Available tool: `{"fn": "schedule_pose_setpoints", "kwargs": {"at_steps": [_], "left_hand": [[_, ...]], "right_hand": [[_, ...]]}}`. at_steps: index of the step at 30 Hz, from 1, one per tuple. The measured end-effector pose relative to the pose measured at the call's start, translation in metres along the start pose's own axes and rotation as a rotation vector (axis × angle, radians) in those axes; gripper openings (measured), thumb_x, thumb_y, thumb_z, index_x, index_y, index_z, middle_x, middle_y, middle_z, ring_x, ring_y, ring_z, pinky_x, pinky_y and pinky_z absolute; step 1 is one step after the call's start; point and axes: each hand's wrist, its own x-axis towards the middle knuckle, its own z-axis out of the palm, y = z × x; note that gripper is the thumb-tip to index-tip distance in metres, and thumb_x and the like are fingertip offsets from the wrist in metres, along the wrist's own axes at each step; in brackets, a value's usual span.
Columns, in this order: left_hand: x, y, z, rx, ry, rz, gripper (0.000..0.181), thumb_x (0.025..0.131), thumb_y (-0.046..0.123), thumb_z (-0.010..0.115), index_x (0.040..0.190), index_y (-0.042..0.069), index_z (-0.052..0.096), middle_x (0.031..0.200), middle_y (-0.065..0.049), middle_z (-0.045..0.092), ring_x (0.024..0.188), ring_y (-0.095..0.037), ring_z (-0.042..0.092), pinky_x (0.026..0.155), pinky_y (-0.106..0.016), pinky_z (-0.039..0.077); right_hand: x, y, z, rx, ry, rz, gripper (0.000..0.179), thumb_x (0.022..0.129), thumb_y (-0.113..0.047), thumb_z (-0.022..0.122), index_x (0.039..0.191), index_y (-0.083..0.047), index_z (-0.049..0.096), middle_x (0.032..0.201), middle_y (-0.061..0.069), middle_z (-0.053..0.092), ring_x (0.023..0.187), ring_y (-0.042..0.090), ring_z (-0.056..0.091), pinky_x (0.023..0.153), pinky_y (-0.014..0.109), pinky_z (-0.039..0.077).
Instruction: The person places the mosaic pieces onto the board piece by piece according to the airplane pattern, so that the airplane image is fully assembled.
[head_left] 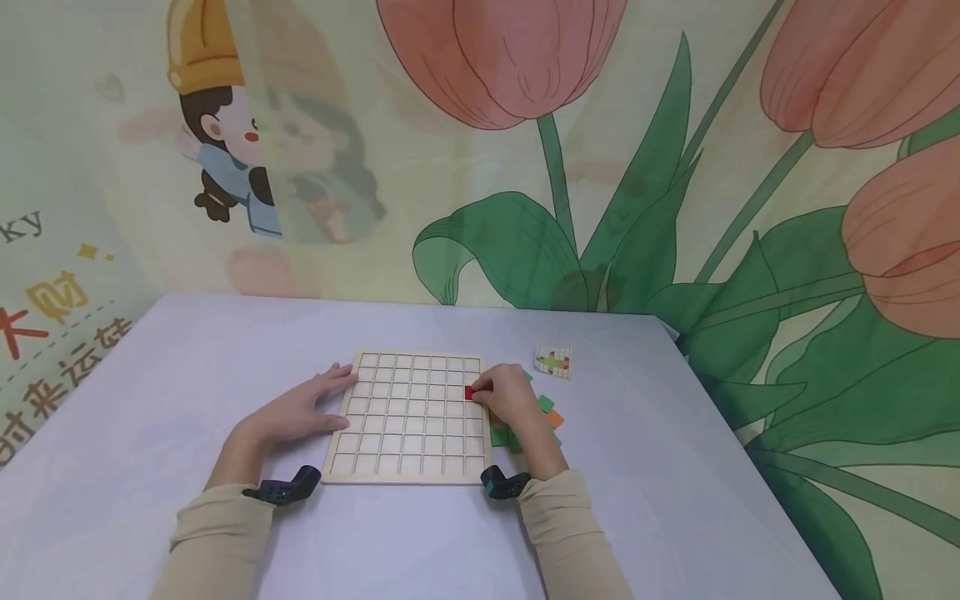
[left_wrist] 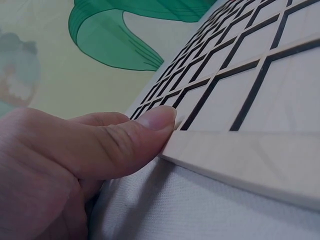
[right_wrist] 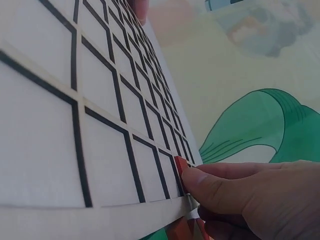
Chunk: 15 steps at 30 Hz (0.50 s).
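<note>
A wooden grid board (head_left: 408, 479) with rows of square recesses lies flat on the table. On its left edge rests my left hand (head_left: 300, 407), thumb and fingers spread apart and touching the frame; in the left wrist view the thumb (left_wrist: 155, 119) presses on the rim. My right hand (head_left: 512, 400) pinches a red square tile (head_left: 468, 392) over the board's right column. The right wrist view shows this red tile (right_wrist: 180, 167) standing tilted in or at a cell; how far it is seated is hidden by the fingers.
Right of the board, partly under my right hand, lie several loose green tiles (head_left: 546, 403) and an orange tile (head_left: 555, 418). A small card with a coloured grid pattern (head_left: 552, 362) lies behind them. The white-covered table (head_left: 660, 500) meets a printed wall covering (head_left: 510, 208) at the back.
</note>
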Motion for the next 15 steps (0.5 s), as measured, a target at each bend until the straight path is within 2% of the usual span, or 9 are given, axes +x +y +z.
{"fn": "schedule_pose_setpoints", "kwargs": {"at_steps": [9,15], "left_hand": [[0.0014,-0.002,0.0,-0.01,0.005,-0.031,0.081,0.081,0.034,0.071,0.146,0.002,0.034,0.157,-0.021,0.015,0.143,-0.048,0.004,0.114,-0.065,0.004],[0.0019,-0.0011,-0.0001,-0.012,0.0,-0.018,0.08,0.082,0.033,0.071,0.146,0.003,0.034,0.157,-0.022,0.015,0.143,-0.048,0.004,0.114,-0.065,0.005]], "right_hand": [[0.004,0.0042,0.0014,0.011,-0.022,0.003,0.015,0.082,-0.016,0.074,0.097,-0.012,0.075,0.087,0.0,0.071,0.079,0.012,0.059,0.072,0.025,0.054],[0.002,0.0064,-0.0008,0.009,-0.019,0.015,0.015,0.082,-0.017,0.074,0.096,-0.011,0.075,0.085,0.0,0.07,0.076,0.011,0.058,0.067,0.023,0.052]]}}
